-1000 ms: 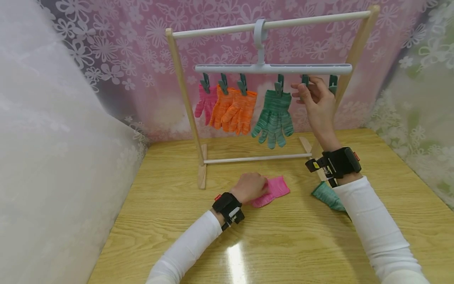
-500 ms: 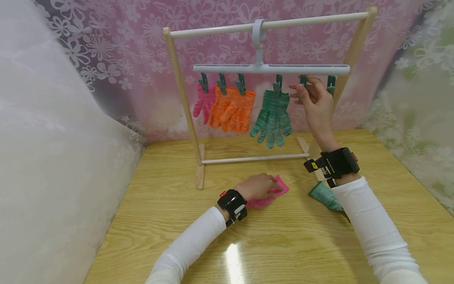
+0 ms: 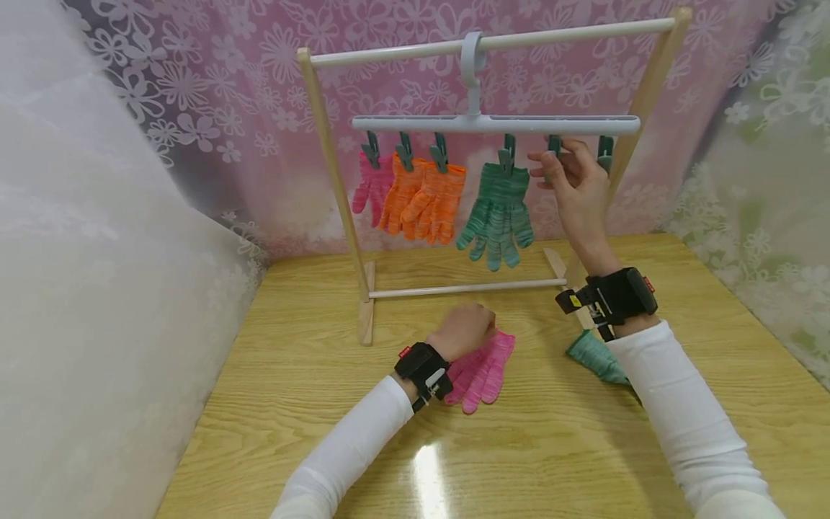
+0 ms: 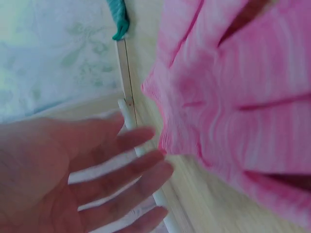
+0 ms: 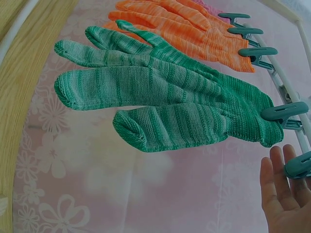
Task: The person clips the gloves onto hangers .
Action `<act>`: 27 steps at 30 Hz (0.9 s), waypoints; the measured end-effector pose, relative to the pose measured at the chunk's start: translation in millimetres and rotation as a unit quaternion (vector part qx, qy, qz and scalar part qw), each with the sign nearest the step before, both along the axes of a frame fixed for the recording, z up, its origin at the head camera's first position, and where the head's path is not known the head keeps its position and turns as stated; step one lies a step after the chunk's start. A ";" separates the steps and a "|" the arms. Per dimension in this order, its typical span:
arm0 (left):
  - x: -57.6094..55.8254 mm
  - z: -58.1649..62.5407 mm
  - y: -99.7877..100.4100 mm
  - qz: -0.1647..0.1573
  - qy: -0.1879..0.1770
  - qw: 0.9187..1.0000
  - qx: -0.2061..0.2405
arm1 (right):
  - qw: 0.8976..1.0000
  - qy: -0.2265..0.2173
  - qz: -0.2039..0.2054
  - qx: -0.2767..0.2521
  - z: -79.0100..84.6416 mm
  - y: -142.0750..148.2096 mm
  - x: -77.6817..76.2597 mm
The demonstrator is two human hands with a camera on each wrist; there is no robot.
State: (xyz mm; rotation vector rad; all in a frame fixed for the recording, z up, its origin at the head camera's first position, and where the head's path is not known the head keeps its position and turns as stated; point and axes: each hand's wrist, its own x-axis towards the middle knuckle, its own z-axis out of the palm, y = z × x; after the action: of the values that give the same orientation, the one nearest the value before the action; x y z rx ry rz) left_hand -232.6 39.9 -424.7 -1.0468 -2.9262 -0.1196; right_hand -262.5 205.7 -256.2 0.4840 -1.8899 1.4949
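A pink knit glove (image 3: 488,367) lies on the table with its fingers toward the person. My left hand (image 3: 463,331) is at its cuff; in the left wrist view the left hand's fingers (image 4: 131,174) are loosely extended, fingertips right at the edge of the pink glove (image 4: 243,87). Up at the hanger (image 3: 415,124), my right hand (image 3: 580,191) pinches a dark green clothespin (image 3: 554,146), thumb in front and fingers behind. Beside it a green glove (image 3: 498,209) hangs from another clothespin (image 3: 507,155); in the right wrist view this green glove (image 5: 184,92) fills the middle.
Two orange gloves (image 3: 441,205) and a pink glove (image 3: 374,180) hang further left. The hanger hooks over a rack's white top rod (image 3: 570,34). Another green glove (image 3: 599,357) lies on the table (image 3: 311,404), partly behind the right forearm. A clothespin (image 3: 604,153) hangs at the hanger's right end.
The pink glove on the table has turned, its fingers now toward the person. My left hand reached right across it, then drew back to its cuff. My right hand stays at the clothespin.
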 end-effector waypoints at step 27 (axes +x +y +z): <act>-21.2 -6.0 8.0 0.028 -0.020 0.996 0.085 | 0.995 -0.057 -0.070 0.040 -9.6 14.2 -13.9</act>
State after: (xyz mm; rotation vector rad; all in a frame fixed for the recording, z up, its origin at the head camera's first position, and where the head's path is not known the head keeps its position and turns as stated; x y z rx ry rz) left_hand -253.8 47.9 -430.8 -0.9481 -2.9138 -0.3834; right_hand -276.4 219.9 -265.8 0.3000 -2.0345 1.3849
